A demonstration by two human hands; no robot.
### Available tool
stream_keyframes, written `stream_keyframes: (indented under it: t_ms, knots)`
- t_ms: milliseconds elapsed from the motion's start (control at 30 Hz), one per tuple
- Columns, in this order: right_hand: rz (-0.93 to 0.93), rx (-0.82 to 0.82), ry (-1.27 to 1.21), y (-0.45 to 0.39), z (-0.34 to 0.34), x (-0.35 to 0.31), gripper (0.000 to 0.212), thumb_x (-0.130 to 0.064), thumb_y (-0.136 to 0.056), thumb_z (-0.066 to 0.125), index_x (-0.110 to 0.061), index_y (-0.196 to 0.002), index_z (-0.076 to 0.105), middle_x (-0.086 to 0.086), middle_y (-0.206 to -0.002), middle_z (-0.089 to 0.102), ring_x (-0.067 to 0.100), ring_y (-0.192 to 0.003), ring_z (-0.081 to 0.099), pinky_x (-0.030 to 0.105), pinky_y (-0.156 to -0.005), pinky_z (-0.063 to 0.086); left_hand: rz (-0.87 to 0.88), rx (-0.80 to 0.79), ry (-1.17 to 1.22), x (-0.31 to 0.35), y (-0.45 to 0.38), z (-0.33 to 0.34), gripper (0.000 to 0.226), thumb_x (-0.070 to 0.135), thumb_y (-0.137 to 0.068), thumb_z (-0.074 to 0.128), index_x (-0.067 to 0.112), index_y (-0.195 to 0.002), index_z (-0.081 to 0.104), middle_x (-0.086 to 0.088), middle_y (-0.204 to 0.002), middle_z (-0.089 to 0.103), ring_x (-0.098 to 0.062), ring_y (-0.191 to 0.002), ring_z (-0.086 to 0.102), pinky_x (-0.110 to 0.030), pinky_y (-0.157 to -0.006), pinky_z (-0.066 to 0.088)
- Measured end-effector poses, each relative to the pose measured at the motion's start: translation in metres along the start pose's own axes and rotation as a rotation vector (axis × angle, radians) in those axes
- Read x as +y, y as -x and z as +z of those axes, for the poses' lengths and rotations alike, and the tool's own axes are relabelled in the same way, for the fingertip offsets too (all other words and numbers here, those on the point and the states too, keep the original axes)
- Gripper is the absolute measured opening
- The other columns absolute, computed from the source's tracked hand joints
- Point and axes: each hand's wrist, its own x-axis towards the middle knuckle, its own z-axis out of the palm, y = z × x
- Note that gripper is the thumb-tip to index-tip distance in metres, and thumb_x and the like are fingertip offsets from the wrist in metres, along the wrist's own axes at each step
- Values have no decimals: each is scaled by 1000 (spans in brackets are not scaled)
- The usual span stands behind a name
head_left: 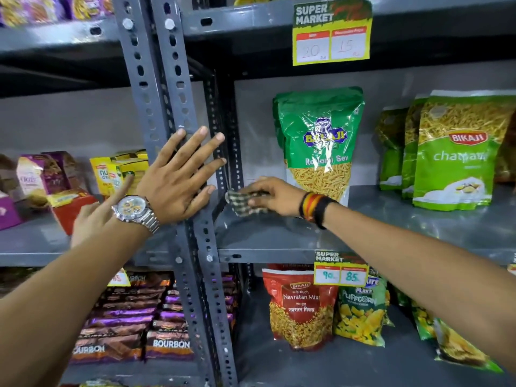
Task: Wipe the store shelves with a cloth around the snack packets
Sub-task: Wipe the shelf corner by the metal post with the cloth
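Forearms are reaching in from below. Left hand [178,177] is lying flat on the post [167,121], fingers spread. Right hand [275,195] is pressing the cloth [241,203] onto the shelf [279,236] at its left back corner, fingers pinching it, beside the packet [321,141].

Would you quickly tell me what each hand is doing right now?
Left hand: open, fingers spread, flat against the shelf upright, holding nothing.
Right hand: closed on the checked cloth, pressing it on the shelf.
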Motion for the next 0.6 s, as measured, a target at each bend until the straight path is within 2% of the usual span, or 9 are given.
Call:
stream_keyframes:
  t_ms: [67,167,233,333,433,533,600]
  knots:
    - [31,33,10,-43,4,5,34,-11,-91,61,-12,-125,62,-4,-105,55,5,-94,53,11,-93,41,-5,13,6,0,0,2,55,38,-100,38,10,-146,49,-14,-167,19,-36,-155,12,-62,-122,16]
    - [146,115,104,-107,7,35,33,-15,-88,63,-24,-119,66,-9,-108,63,11,-102,58,29,-102,44,-4,41,7,0,0,5,55,38,-101,36,11,-147,49,-15,-166,20,-36,-155,14,-62,-122,17]
    - [230,150,136,-141,8,62,33,-17,-86,63,-28,-117,67,-4,-118,69,17,-109,63,32,-103,46,6,43,12,-1,0,6,56,39,-101,34,11,-147,48,-15,-166,19,-36,-155,13,-62,-122,15]
    - [311,167,190,-176,13,102,34,-22,-84,62,-33,-117,66,-2,-124,68,22,-116,61,34,-105,44,8,47,3,-1,1,8,57,40,-102,31,11,-149,45,-14,-167,18,-35,-155,11,-62,-123,13]
    - [397,197,196,-209,26,150,34,-32,-77,58,-49,-107,63,-4,-122,68,28,-115,60,47,-107,40,10,58,-1,-1,1,11,57,39,-101,33,11,-149,46,-15,-167,19,-36,-155,12,-62,-122,14]
    - [501,221,200,-224,40,179,39,-35,-73,50,-65,-97,53,-2,-129,63,34,-119,55,50,-108,36,11,66,-1,-2,0,13,57,39,-101,34,11,-148,46,-15,-166,20,-36,-155,12,-63,-122,15]
    - [553,195,195,-219,43,169,45,-29,-71,51,-59,-104,60,0,-134,58,37,-125,49,51,-110,32,6,67,-6,-1,2,14,57,39,-100,35,11,-149,46,-14,-166,20,-36,-155,13,-63,-122,16]
